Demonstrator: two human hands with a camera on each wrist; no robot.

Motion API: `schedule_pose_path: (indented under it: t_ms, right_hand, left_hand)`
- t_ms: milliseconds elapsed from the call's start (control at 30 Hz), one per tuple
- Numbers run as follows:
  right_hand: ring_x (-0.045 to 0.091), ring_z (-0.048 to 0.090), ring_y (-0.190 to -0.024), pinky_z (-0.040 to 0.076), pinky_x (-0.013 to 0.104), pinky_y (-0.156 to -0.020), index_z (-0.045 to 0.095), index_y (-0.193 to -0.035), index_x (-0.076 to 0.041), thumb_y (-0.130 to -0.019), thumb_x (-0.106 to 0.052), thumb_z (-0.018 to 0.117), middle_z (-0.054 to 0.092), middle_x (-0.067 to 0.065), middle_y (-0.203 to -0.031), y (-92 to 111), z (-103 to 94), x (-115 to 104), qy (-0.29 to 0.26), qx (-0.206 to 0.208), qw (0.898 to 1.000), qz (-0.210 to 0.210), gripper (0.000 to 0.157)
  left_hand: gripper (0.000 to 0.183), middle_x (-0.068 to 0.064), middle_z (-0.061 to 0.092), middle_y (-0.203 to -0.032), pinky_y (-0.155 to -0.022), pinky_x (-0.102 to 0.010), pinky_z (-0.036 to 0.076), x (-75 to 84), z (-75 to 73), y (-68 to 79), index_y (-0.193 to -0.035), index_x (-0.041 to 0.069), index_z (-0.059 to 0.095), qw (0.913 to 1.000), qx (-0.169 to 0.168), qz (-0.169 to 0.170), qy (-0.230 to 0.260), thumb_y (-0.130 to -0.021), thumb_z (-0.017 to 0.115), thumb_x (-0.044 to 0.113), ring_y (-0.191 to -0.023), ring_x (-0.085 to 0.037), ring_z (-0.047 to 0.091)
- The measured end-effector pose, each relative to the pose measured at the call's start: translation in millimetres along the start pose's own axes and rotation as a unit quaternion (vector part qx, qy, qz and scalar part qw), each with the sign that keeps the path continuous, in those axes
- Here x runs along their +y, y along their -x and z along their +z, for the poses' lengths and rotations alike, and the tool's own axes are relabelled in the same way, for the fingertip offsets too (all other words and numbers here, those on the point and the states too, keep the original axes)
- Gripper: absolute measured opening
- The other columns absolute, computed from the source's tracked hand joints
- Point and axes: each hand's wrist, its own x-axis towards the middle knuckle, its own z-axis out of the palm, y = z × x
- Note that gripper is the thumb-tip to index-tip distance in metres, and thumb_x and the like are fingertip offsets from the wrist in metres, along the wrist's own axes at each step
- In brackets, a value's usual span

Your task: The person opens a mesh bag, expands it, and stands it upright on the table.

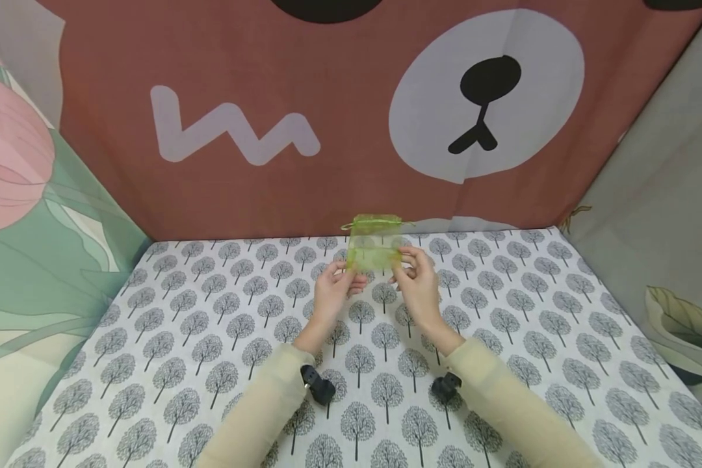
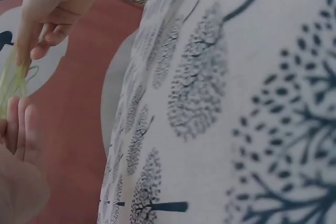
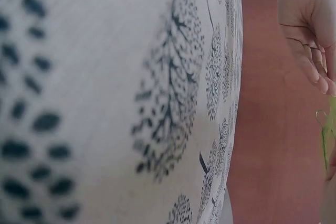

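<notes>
A sheer yellow-green drawstring pouch (image 1: 376, 242) is held up near the back of the table in the head view, its gathered mouth at the top and cord loops out at both sides. My left hand (image 1: 335, 289) pinches its lower left corner between thumb and fingers. At the lower right corner, my right hand (image 1: 418, 283) pinches it the same way. The pouch looks flat, and the tabletop print shows through it. In the left wrist view only part of the pouch (image 2: 11, 85) shows at the edge; the right wrist view catches a cord loop (image 3: 322, 129).
A white cloth with grey tree prints (image 1: 359, 361) covers the table. Behind it hangs a reddish-brown curtain (image 1: 351, 188) with a bear face; patterned curtains (image 1: 93, 227) flank both sides. Black wrist cameras (image 1: 318, 385) sit on both cream sleeves.
</notes>
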Motion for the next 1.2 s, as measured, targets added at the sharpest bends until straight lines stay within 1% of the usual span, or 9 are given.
schedule_pose_path:
  t_ms: [167, 300, 500, 633, 700, 800, 967, 1100, 1200]
  right_hand:
    - [-0.006, 0.056, -0.058, 0.051, 0.017, -0.053, 0.048, -0.127, 0.004, -0.092, 0.000, 0.057, 0.063, 0.024, -0.121, -1, -0.6, -1, 0.005, -0.019, 1.000, 0.020, 0.037]
    - [-0.003, 0.058, -0.062, 0.049, 0.016, -0.054, 0.047, -0.130, 0.003, -0.091, -0.001, 0.058, 0.062, 0.022, -0.123, -1, -1.5, 0, 0.018, -0.034, 0.999, 0.022, 0.040]
    - [-0.007, 0.056, -0.064, 0.044, 0.010, -0.053, 0.043, -0.134, 0.002, -0.091, -0.003, 0.059, 0.060, 0.022, -0.125, -1, -2.1, 2, 0.035, -0.055, 0.998, 0.026, 0.046]
    - [-0.008, 0.055, -0.063, 0.048, 0.012, -0.055, 0.041, -0.136, 0.000, -0.091, -0.003, 0.060, 0.060, 0.022, -0.127, -6, -2.3, 11, 0.028, -0.059, 0.997, 0.033, 0.048]
    - [-0.008, 0.057, -0.064, 0.050, 0.014, -0.057, 0.041, -0.137, -0.002, -0.091, -0.005, 0.061, 0.060, 0.020, -0.127, -10, -2.3, 19, 0.024, -0.057, 0.998, 0.034, 0.049]
    - [-0.006, 0.059, -0.065, 0.055, 0.020, -0.060, 0.042, -0.137, -0.005, -0.092, -0.007, 0.060, 0.061, 0.017, -0.126, -14, -2.4, 30, 0.019, -0.051, 0.998, 0.032, 0.049]
    - [0.003, 0.063, -0.066, 0.058, 0.028, -0.060, 0.043, -0.136, -0.006, -0.096, -0.006, 0.053, 0.064, 0.019, -0.121, -14, -2.0, 34, 0.016, -0.028, 0.999, 0.018, 0.041]
    - [0.001, 0.061, -0.064, 0.057, 0.026, -0.058, 0.043, -0.135, -0.004, -0.097, -0.005, 0.050, 0.064, 0.022, -0.118, -13, -2.5, 35, 0.008, -0.013, 1.000, 0.011, 0.038]
    - [0.000, 0.059, -0.063, 0.056, 0.024, -0.056, 0.044, -0.134, -0.005, -0.097, -0.003, 0.050, 0.064, 0.021, -0.118, -15, -4.3, 36, -0.004, -0.008, 1.000, 0.009, 0.038]
  left_hand:
    - [0.026, -0.016, 0.073, -0.089, -0.068, -0.020, 0.060, 3.5, -4.0, -1.9, -0.114, -0.004, 0.060, 0.9987, -0.020, -0.042, 0.021, -0.095, 0.056, 0.013, -0.070, -0.010, 0.070]
    - [0.029, -0.013, 0.074, -0.093, -0.072, -0.019, 0.059, 5.4, -5.9, -2.0, -0.119, -0.002, 0.060, 0.9971, -0.026, -0.058, 0.042, -0.096, 0.056, 0.016, -0.075, -0.009, 0.071]
    - [0.030, -0.005, 0.074, -0.093, -0.077, -0.016, 0.058, 6.1, -8.1, -0.9, -0.122, -0.003, 0.058, 0.9946, -0.028, -0.062, 0.078, -0.096, 0.055, 0.010, -0.077, -0.002, 0.069]
    - [0.031, -0.003, 0.073, -0.094, -0.080, -0.015, 0.057, 8.0, -7.9, 0.1, -0.123, -0.004, 0.057, 0.9943, -0.030, -0.057, 0.085, -0.095, 0.056, 0.009, -0.080, -0.002, 0.068]
    - [0.031, -0.005, 0.072, -0.097, -0.081, -0.015, 0.057, 9.0, -7.3, 0.5, -0.122, -0.005, 0.057, 0.9942, -0.030, -0.056, 0.087, -0.094, 0.057, 0.008, -0.081, -0.002, 0.068]
    - [0.031, -0.012, 0.071, -0.103, -0.082, -0.015, 0.056, 10.3, -5.0, 0.8, -0.121, -0.006, 0.057, 0.9948, -0.029, -0.050, 0.083, -0.094, 0.057, 0.007, -0.083, -0.002, 0.068]
    - [0.030, -0.028, 0.064, -0.116, -0.081, -0.015, 0.057, 10.6, -0.1, 2.2, -0.120, -0.009, 0.057, 0.9955, -0.031, -0.046, 0.077, -0.094, 0.056, 0.005, -0.083, -0.004, 0.068]
    - [0.032, -0.031, 0.059, -0.121, -0.083, -0.016, 0.056, 10.4, 3.3, 2.9, -0.123, -0.009, 0.056, 0.9936, -0.042, -0.055, 0.089, -0.093, 0.055, 0.002, -0.085, -0.005, 0.068]
    - [0.035, -0.031, 0.057, -0.126, -0.086, -0.017, 0.056, 11.4, 3.8, 3.7, -0.127, -0.011, 0.050, 0.9900, -0.060, -0.053, 0.117, -0.094, 0.047, 0.000, -0.093, -0.011, 0.068]
